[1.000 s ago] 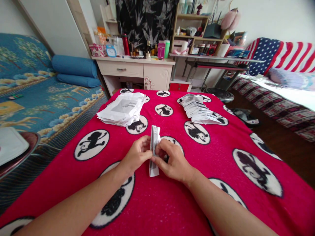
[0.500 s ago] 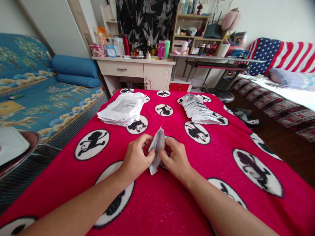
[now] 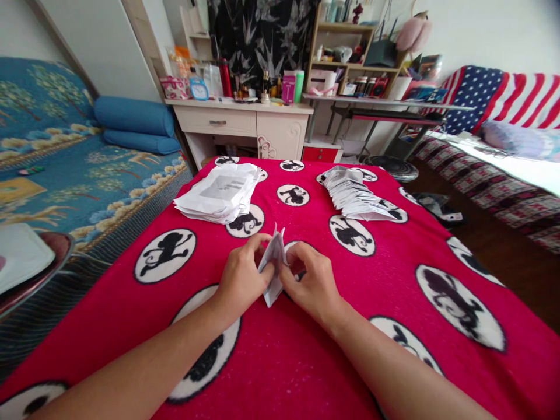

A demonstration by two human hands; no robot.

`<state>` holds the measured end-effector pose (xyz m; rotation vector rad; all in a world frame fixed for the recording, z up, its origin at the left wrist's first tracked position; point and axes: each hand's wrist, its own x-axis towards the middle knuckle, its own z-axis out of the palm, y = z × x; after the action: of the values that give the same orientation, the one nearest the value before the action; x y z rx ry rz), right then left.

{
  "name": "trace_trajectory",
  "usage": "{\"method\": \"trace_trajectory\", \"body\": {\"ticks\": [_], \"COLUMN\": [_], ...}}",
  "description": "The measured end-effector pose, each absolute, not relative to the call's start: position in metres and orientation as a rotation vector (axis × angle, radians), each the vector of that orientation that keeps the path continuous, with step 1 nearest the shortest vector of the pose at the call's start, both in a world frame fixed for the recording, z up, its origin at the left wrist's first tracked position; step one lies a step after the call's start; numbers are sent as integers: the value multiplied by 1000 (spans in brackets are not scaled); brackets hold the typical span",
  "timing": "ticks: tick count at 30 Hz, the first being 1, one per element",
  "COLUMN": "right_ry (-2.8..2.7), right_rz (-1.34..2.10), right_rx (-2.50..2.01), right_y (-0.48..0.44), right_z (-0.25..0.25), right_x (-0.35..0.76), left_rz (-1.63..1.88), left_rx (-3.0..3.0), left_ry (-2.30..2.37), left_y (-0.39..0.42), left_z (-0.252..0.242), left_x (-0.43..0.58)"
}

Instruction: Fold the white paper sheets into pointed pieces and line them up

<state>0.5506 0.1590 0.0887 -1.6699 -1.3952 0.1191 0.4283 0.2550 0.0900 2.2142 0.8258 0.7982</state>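
Between my two hands, a folded sheet of paper [image 3: 272, 287] stands on edge above the red cloth, its upper edges parted into a narrow V. My left hand [image 3: 245, 268] pinches its left side, thumb on the near face and fingers behind. My right hand [image 3: 311, 279] pinches the right side, with the thumb against the paper. The fingertips behind the sheet are partly hidden. Farther off to the left lies a pile of flat printed sheets [image 3: 221, 192]. On the right is a fanned row of folded papers [image 3: 354, 192], overlapping one another.
The red cloth [image 3: 301, 361] with black-and-white monkey circles covers the table. A blue patterned sofa [image 3: 79, 181] is at left, beside a tray [image 3: 61, 251]. A white dresser [image 3: 245, 125] and a desk [image 3: 385, 104] stand behind. At right is a bed [image 3: 494, 186].
The paper's upper edges have parted, and the sheet has shifted slightly left. My right thumb and fingers have moved a little left with it. Both piles stay put.
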Motion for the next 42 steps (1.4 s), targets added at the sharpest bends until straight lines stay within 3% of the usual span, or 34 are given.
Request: {"method": "trace_trajectory", "body": {"ticks": [15, 21, 28, 42], "right_ry": [-1187, -1220, -1555, -1897], "right_rz": [538, 317, 79, 168], "right_rx": [-1637, -1733, -1858, -1757], "right_y": [166, 162, 161, 155], "right_z": [77, 78, 83, 93], "right_x": [572, 588, 598, 591], "left_rz": [807, 997, 936, 681], "left_rx": [2016, 2176, 2507, 2611], "left_ry": [757, 334, 210, 164], "left_y": [273, 276, 284, 277], "left_z": [83, 89, 79, 82], "left_x": [427, 424, 422, 420]}}
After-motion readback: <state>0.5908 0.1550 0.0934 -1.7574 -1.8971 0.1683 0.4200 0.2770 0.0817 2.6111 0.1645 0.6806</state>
